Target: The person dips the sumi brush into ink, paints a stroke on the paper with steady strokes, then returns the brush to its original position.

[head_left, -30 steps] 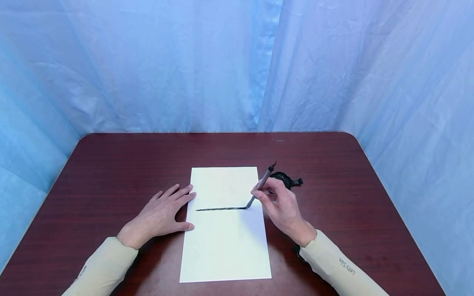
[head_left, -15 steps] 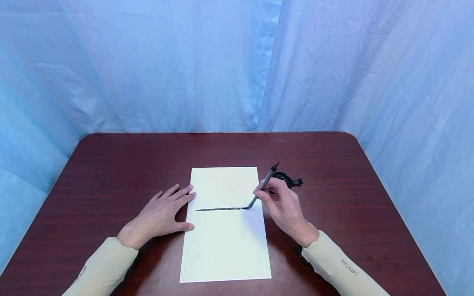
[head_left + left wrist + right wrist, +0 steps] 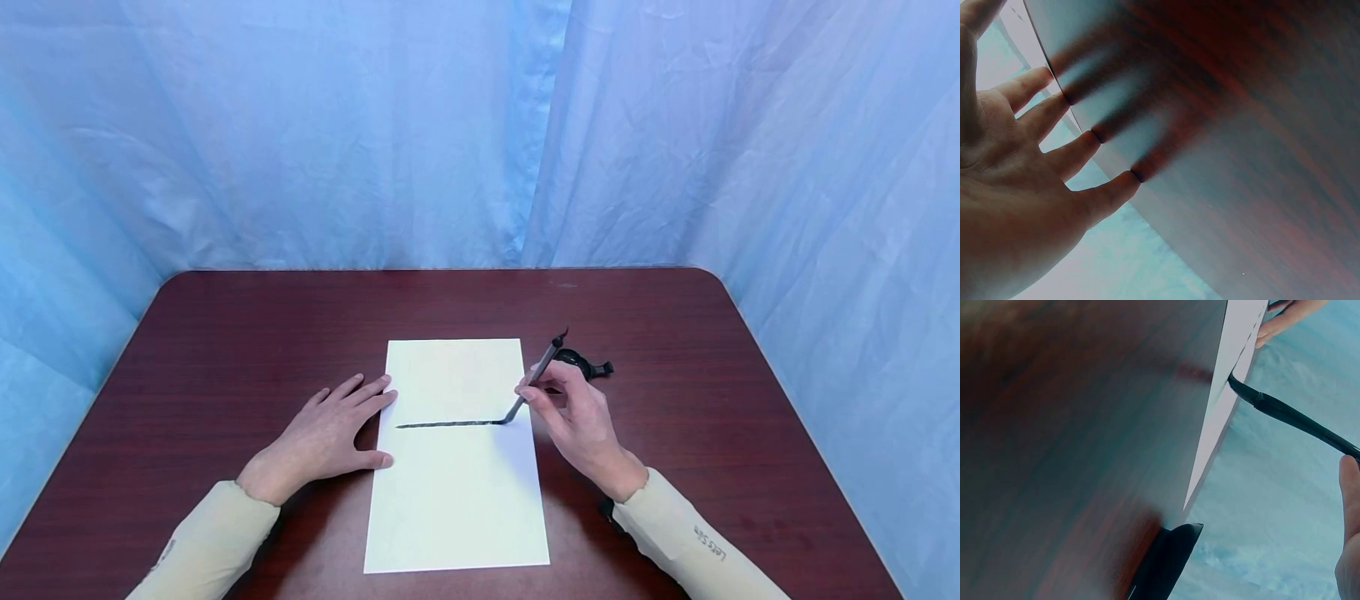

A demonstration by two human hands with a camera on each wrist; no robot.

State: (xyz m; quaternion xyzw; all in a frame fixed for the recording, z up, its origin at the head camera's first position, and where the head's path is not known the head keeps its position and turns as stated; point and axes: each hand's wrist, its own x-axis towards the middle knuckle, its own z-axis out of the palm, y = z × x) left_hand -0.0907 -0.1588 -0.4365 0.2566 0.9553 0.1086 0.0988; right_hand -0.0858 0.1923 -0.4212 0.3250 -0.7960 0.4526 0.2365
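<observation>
A white sheet of paper (image 3: 457, 508) lies upright on the table, with one black, nearly level stroke (image 3: 446, 425) across it. My left hand (image 3: 318, 437) rests with fingers spread, fingertips and thumb on the sheet's left edge. In the left wrist view its fingertips (image 3: 1099, 136) touch the tabletop. My right hand (image 3: 577, 425) pinches a dark ink brush (image 3: 542, 364) that leans to the right. The bristles, bent against the paper, sit at the stroke's right end. In the right wrist view the brush (image 3: 1297, 419) shows its curved tip on the sheet (image 3: 1210, 431).
Behind my right hand stands a small black dish with a handle (image 3: 573, 360), partly hidden; its dark side (image 3: 1166, 562) shows low in the right wrist view. The dark red wooden table (image 3: 247, 333) has rounded far corners. Pale blue curtains (image 3: 337, 133) hang behind and at both sides.
My right hand and the brush have slid slightly to the right, and the black stroke has grown a little longer at its right end. My left hand and the paper have stayed put.
</observation>
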